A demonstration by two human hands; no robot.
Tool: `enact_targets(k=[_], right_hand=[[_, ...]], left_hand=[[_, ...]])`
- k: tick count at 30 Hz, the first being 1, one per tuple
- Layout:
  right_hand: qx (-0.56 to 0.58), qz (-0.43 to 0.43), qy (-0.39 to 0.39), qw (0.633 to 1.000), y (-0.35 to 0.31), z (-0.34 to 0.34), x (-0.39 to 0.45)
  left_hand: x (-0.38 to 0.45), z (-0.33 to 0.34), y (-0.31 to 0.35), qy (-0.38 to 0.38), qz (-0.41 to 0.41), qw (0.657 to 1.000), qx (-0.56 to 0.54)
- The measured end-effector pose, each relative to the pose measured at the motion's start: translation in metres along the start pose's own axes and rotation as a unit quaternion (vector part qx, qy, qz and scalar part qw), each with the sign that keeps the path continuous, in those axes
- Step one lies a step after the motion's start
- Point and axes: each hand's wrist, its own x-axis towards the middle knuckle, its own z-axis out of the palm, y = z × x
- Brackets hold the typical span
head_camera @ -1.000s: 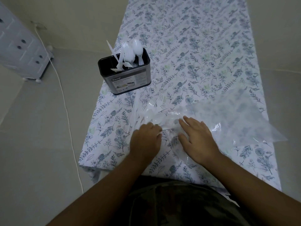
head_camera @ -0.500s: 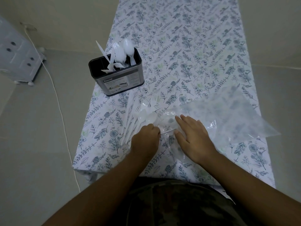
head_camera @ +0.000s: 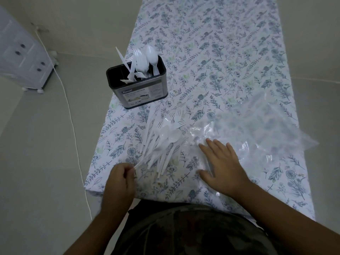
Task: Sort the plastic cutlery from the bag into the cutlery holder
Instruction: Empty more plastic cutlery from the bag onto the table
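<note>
A pile of white plastic cutlery, forks and spoons, lies fanned out on the floral tablecloth in front of me. My left hand pinches the handle end of one piece at the pile's near left edge. My right hand lies flat with fingers spread on the clear plastic bag, which spreads to the right. The dark metal cutlery holder stands near the table's left edge, with forks, spoons and a knife upright in it.
The floral tablecloth covers a narrow table that runs away from me. On the floor at the left stand a white drawer unit and a white cord.
My left hand has drawn back toward me and to the left, pulling the cutlery out of the bag's mouth into the open. My right hand stays pressed on the bag.
</note>
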Motion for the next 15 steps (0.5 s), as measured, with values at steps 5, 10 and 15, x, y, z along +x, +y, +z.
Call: enact_targets(k=[5, 10, 15], right_hand=[[-0.082, -0.103, -0.093, 0.987, 0.017, 0.014, -0.021], [0.003, -0.057, 0.036, 0.998, 0.02, 0.006, -0.036], [-0.009, 0.154, 0.067, 0.986, 0.021, 0.01, -0.037]], left_hand=[[0.024, 0.025, 0.033, -0.02, 0.018, 0.999, 0.024], [0.037, 0.042, 0.047, -0.041, 0.097, 0.99, 0.092], [0.028, 0.047, 0.049, -0.044, 0.16, 0.977, 0.133]])
